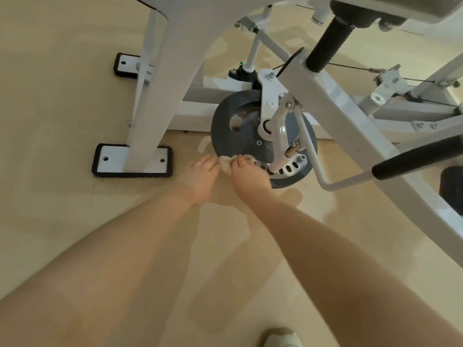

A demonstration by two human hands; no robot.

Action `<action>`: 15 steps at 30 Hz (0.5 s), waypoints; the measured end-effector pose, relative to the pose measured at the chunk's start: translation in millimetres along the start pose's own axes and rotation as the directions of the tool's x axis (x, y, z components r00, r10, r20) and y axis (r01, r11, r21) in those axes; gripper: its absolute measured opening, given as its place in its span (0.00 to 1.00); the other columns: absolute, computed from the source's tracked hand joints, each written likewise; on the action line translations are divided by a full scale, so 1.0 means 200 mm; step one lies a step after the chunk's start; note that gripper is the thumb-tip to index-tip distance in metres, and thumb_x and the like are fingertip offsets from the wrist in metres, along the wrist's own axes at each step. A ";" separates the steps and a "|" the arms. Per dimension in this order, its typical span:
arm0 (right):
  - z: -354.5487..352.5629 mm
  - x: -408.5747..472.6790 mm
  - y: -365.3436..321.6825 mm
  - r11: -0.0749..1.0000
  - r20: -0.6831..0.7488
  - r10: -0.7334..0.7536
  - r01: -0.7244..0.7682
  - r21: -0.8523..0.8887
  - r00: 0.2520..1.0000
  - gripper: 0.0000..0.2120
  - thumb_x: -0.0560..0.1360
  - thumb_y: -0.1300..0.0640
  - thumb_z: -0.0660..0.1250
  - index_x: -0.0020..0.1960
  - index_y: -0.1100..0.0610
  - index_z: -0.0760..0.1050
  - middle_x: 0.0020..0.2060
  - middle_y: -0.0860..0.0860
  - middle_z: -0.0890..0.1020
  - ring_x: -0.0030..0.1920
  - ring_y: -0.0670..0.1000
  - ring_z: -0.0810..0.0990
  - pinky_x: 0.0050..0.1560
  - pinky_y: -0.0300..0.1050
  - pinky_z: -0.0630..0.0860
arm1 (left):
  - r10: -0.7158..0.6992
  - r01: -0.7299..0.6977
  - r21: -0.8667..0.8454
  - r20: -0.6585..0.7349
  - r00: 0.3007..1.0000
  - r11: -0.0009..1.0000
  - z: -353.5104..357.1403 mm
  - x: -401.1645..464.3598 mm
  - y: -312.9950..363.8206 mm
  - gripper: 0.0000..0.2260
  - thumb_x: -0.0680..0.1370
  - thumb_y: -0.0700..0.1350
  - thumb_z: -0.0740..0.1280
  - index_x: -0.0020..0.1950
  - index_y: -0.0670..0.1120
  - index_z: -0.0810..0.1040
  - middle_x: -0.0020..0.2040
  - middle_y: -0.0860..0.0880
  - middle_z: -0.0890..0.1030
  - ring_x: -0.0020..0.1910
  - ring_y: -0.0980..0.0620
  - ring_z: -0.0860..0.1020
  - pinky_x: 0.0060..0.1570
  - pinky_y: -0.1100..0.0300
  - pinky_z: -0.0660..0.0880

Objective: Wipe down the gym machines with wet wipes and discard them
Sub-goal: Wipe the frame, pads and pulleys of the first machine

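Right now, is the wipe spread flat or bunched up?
Bunched up. The wipe is a crumpled wad between both hands, pressed at the lower rim of the grey wheel.

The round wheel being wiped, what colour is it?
The wheel is dark grey, with a silvery perforated plate near its lower edge; the head view shows it.

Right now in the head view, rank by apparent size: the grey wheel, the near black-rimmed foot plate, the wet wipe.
1. Grey wheel
2. Near foot plate
3. Wet wipe, partly hidden by both hands
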State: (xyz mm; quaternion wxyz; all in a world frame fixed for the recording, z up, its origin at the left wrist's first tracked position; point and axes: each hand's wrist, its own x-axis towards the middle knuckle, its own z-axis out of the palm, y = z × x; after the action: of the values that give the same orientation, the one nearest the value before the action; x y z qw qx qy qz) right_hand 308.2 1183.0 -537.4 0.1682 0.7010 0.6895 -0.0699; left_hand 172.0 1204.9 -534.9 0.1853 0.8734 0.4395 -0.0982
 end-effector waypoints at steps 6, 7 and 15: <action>-0.27 -0.10 0.04 0.981 0.283 -0.101 0.048 0.188 0.954 0.14 0.78 0.67 0.54 0.62 0.65 0.69 0.60 0.60 0.74 0.59 0.60 0.74 0.56 0.49 0.69 | -0.054 0.058 -0.093 0.038 0.998 0.994 -0.26 -0.17 0.00 0.25 0.77 0.34 0.56 0.74 0.43 0.59 0.75 0.46 0.57 0.72 0.45 0.60 0.70 0.55 0.57; -0.31 -0.16 0.03 0.957 0.294 -0.074 -0.014 0.289 0.953 0.14 0.78 0.67 0.53 0.62 0.66 0.68 0.61 0.60 0.73 0.59 0.60 0.73 0.55 0.48 0.68 | -0.052 0.058 -0.104 0.064 0.997 0.993 -0.33 -0.21 0.02 0.23 0.77 0.34 0.56 0.73 0.43 0.62 0.73 0.46 0.62 0.69 0.45 0.64 0.68 0.55 0.59; -1.09 -0.74 0.01 0.184 0.515 -0.087 -0.495 0.849 0.853 0.12 0.81 0.61 0.52 0.48 0.61 0.74 0.42 0.57 0.80 0.41 0.55 0.80 0.48 0.45 0.77 | -0.015 0.068 -0.143 0.341 0.940 0.987 -1.14 -0.70 0.19 0.20 0.79 0.38 0.54 0.71 0.49 0.67 0.66 0.48 0.72 0.64 0.48 0.71 0.58 0.56 0.70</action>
State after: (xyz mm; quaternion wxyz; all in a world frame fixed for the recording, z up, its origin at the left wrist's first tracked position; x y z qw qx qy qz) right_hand 274.8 1116.2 -284.3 -0.1433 0.6984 0.3252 -0.6213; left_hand 121.4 1174.8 -271.8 0.3225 0.8172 0.4255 -0.2170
